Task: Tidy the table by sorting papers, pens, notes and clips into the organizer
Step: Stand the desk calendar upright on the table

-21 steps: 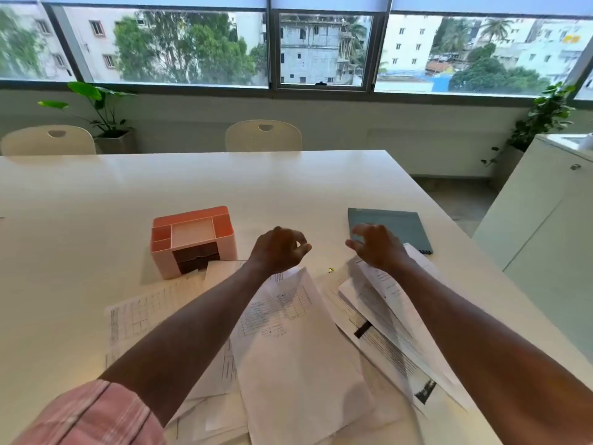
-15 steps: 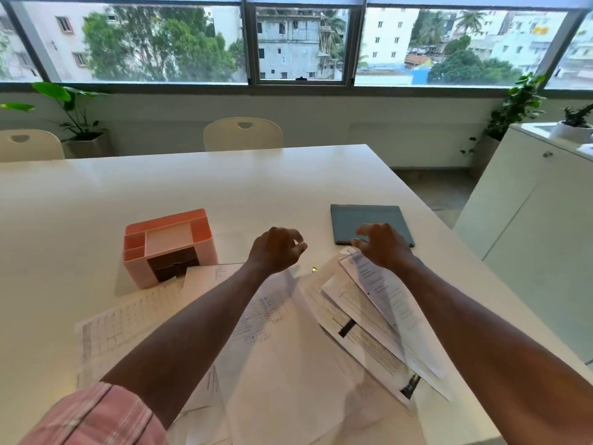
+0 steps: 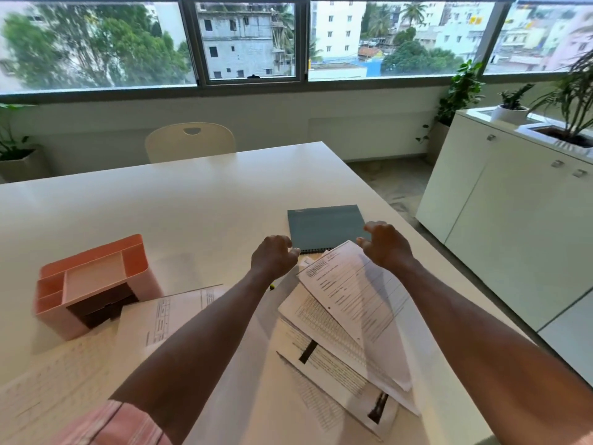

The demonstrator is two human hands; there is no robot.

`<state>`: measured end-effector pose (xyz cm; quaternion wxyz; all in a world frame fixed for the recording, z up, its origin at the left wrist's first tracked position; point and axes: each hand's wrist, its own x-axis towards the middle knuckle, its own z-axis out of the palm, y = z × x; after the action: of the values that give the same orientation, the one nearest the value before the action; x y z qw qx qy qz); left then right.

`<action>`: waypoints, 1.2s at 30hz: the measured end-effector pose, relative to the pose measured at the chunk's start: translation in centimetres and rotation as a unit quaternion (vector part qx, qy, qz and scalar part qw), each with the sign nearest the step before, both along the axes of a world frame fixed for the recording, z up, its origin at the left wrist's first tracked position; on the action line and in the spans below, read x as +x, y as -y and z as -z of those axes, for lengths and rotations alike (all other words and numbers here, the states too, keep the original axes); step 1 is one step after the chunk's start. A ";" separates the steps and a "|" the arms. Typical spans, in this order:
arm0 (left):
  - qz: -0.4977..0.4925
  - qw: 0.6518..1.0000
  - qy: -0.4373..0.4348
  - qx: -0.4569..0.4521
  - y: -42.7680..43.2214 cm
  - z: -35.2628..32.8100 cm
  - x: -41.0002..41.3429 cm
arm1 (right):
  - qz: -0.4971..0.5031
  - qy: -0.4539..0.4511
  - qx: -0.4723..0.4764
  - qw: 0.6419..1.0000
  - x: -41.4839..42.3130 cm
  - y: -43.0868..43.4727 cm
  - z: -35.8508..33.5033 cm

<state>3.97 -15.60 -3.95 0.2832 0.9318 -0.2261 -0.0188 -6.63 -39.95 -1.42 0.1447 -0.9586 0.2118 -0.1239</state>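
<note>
A pink desk organizer (image 3: pixel 93 284) stands on the white table (image 3: pixel 192 200) at the left. Several printed papers (image 3: pixel 349 303) lie fanned in a loose heap in front of me. A teal spiral notebook (image 3: pixel 324 224) lies flat beyond them. My left hand (image 3: pixel 274 256) hovers at the notebook's near left corner, fingers loosely curled and holding nothing. My right hand (image 3: pixel 386 244) hovers over its near right corner, just above the top sheet, fingers bent and spread, holding nothing. A small yellow-green object (image 3: pixel 272 287) peeks out beside my left forearm.
A cream chair (image 3: pixel 190 141) stands at the table's far side. A white cabinet (image 3: pixel 513 220) with potted plants (image 3: pixel 571 101) stands right of the table, across a strip of floor. The table's right edge runs close to the papers.
Both hands have moved forward from the papers to the near edge of the teal notebook. The view has swung right, so the organizer now sits further left.
</note>
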 end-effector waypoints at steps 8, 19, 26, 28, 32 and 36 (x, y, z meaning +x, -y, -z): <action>-0.007 0.996 -0.033 0.081 2.9 1.7 2.6 | 0.054 -0.044 0.064 0.996 2.6 3.4 2.5; -0.077 0.980 -0.183 -0.023 4.4 2.0 4.3 | 0.091 -0.062 0.112 0.988 5.3 4.8 4.1; -0.105 0.953 -0.184 -0.219 4.3 -0.5 4.1 | 0.129 0.042 0.165 0.977 6.4 5.6 2.3; -0.123 0.942 -0.177 -0.258 4.6 -1.8 4.2 | 0.131 0.092 0.171 0.972 6.9 5.8 1.4; -0.141 0.930 -0.152 -0.305 5.2 -4.2 4.8 | 0.138 0.177 0.184 0.957 8.1 6.1 -1.1; -0.121 0.917 -0.155 -0.346 5.4 -5.8 5.9 | 0.139 0.223 0.181 0.948 9.1 6.4 -3.0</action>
<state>9.85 -21.00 1.85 0.6194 0.7814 -0.0573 -0.0491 2.47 -46.39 1.58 0.3409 -0.8252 0.3240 -0.3129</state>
